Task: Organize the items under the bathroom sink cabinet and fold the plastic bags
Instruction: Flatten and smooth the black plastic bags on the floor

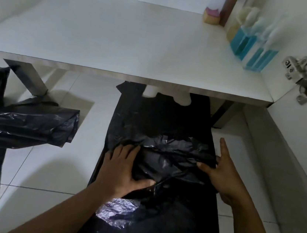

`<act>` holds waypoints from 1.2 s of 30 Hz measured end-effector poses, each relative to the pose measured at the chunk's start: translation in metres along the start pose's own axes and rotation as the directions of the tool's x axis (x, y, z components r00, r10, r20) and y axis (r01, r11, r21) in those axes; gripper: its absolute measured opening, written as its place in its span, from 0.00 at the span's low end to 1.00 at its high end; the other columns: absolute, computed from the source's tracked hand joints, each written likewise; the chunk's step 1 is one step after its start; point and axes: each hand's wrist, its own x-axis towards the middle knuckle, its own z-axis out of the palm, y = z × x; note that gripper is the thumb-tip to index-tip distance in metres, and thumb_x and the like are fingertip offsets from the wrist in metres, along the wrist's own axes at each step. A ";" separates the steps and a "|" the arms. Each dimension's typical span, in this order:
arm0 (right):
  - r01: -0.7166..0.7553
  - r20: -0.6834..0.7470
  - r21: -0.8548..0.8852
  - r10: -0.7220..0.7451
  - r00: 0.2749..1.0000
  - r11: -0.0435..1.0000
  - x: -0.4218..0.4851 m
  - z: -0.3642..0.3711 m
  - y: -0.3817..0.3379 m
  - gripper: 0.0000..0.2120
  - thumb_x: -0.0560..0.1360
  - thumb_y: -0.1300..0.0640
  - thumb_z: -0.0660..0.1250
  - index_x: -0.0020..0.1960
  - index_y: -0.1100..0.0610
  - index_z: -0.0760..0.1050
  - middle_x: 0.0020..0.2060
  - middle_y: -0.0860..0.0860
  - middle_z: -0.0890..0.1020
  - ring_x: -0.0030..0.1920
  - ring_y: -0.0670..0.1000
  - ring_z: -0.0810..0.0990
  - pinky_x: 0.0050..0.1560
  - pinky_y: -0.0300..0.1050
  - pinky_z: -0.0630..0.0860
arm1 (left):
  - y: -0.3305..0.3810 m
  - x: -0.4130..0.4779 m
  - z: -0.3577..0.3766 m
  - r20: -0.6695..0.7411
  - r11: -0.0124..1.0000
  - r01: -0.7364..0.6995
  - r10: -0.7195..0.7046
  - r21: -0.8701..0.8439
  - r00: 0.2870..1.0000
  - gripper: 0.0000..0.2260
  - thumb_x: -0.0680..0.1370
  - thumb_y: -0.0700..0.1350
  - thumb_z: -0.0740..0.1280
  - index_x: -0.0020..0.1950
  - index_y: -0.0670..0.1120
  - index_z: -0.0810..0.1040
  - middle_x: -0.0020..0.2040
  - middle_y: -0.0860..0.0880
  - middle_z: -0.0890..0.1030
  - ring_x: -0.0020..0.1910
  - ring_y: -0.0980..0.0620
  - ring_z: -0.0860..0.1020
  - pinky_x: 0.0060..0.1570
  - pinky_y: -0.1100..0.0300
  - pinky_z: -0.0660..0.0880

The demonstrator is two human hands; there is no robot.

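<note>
A black plastic bag (159,121) lies flat on the white tiled floor, its handles reaching under the cabinet's front edge. A bunched fold of the bag sits across its middle. My left hand (123,168) presses on the left side of that fold with spread fingers and the thumb laid over the plastic. My right hand (223,171) touches the fold's right edge, fingers straight, thumb on the plastic. A second crumpled black bag (22,125) lies on the floor at the left.
The white cabinet floor (119,40) holds spray bottles with blue liquid (254,45) along the right wall, and a small pink-topped item (212,16) at the back. A metal door hinge (300,76) is at the right. Metal cabinet legs (37,79) stand on the floor.
</note>
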 end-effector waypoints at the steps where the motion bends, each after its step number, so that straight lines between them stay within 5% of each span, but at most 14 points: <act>1: -0.056 0.006 -0.011 0.056 0.998 0.998 -0.005 -0.007 -0.002 0.51 0.74 0.62 0.73 0.78 0.39 0.40 0.69 0.53 0.72 0.63 0.50 0.76 0.67 0.52 0.72 | 0.000 -0.002 -0.004 0.046 1.000 -0.016 0.016 0.002 0.999 0.55 0.61 0.85 0.49 0.79 0.52 0.62 0.76 0.52 0.65 0.75 0.47 0.62 0.72 0.46 0.61; 3: -0.155 0.006 -0.082 0.156 0.988 0.985 -0.015 -0.019 0.000 0.49 0.73 0.63 0.74 0.80 0.46 0.44 0.66 0.56 0.75 0.56 0.51 0.77 0.57 0.49 0.78 | -0.001 -0.007 -0.007 0.106 0.998 -0.060 0.059 0.002 0.993 0.59 0.57 0.86 0.54 0.81 0.53 0.57 0.79 0.53 0.59 0.78 0.50 0.56 0.76 0.50 0.53; 6: -0.306 -0.049 -0.209 0.302 0.952 0.929 -0.021 -0.032 0.010 0.47 0.72 0.65 0.74 0.80 0.49 0.49 0.54 0.59 0.78 0.42 0.56 0.78 0.28 0.41 0.76 | -0.008 -0.012 -0.005 0.106 0.993 -0.115 0.116 -0.014 0.988 0.62 0.54 0.84 0.61 0.81 0.52 0.56 0.80 0.53 0.56 0.79 0.49 0.53 0.78 0.49 0.50; 8: -0.342 -0.167 -0.387 0.300 0.939 0.856 -0.022 -0.038 0.017 0.44 0.72 0.63 0.74 0.79 0.51 0.52 0.62 0.62 0.76 0.50 0.60 0.79 0.36 0.46 0.79 | -0.011 -0.014 -0.004 0.124 0.992 -0.123 0.124 -0.011 0.985 0.63 0.53 0.84 0.62 0.81 0.53 0.54 0.81 0.53 0.54 0.79 0.50 0.51 0.79 0.48 0.48; 10: -0.274 -0.299 -0.560 0.117 0.947 0.782 -0.024 -0.034 0.018 0.36 0.75 0.58 0.72 0.78 0.53 0.58 0.65 0.61 0.75 0.59 0.59 0.77 0.54 0.49 0.77 | -0.011 -0.014 -0.005 0.143 0.991 -0.136 0.135 0.002 0.981 0.64 0.51 0.84 0.63 0.81 0.55 0.53 0.80 0.54 0.54 0.79 0.50 0.52 0.79 0.48 0.48; 11: -0.211 -0.341 -0.575 0.003 0.940 0.790 -0.026 -0.025 0.014 0.31 0.76 0.55 0.70 0.76 0.53 0.62 0.64 0.58 0.76 0.59 0.58 0.77 0.55 0.48 0.75 | -0.011 -0.014 -0.007 0.151 0.990 -0.138 0.135 0.010 0.979 0.65 0.50 0.84 0.63 0.81 0.56 0.53 0.79 0.55 0.55 0.78 0.50 0.53 0.78 0.49 0.49; 15: 0.113 -0.194 -0.680 -0.326 0.925 0.724 -0.035 0.041 -0.002 0.18 0.78 0.48 0.65 0.66 0.49 0.72 0.60 0.51 0.77 0.60 0.55 0.76 0.56 0.49 0.74 | -0.009 -0.022 -0.009 0.053 0.987 -0.163 0.162 0.006 0.985 0.57 0.53 0.85 0.61 0.75 0.56 0.67 0.70 0.53 0.67 0.71 0.49 0.63 0.73 0.47 0.59; 21: 0.100 0.010 -0.838 -0.168 0.986 0.537 -0.046 0.091 0.033 0.24 0.77 0.37 0.60 0.70 0.45 0.68 0.68 0.49 0.68 0.68 0.53 0.64 0.66 0.56 0.65 | -0.018 -0.035 0.003 -0.022 0.981 -0.196 0.195 -0.014 0.981 0.41 0.65 0.79 0.61 0.70 0.55 0.73 0.71 0.52 0.69 0.72 0.49 0.65 0.72 0.47 0.60; 29: 0.151 -0.076 -0.832 -0.379 0.922 0.534 -0.061 0.123 0.040 0.21 0.74 0.40 0.57 0.63 0.46 0.74 0.59 0.49 0.76 0.59 0.55 0.74 0.53 0.58 0.73 | -0.014 -0.051 0.019 -0.190 0.992 -0.126 0.129 0.026 0.973 0.29 0.76 0.67 0.61 0.71 0.51 0.73 0.72 0.49 0.70 0.75 0.44 0.65 0.73 0.40 0.59; 36: 0.132 -0.065 -0.851 -0.352 0.934 0.508 -0.066 0.135 0.070 0.24 0.77 0.41 0.54 0.68 0.48 0.73 0.68 0.51 0.74 0.69 0.57 0.70 0.68 0.61 0.62 | -0.016 -0.058 0.029 -0.093 0.994 -0.089 0.094 0.062 0.991 0.29 0.78 0.67 0.57 0.73 0.52 0.70 0.76 0.51 0.67 0.78 0.46 0.60 0.75 0.40 0.57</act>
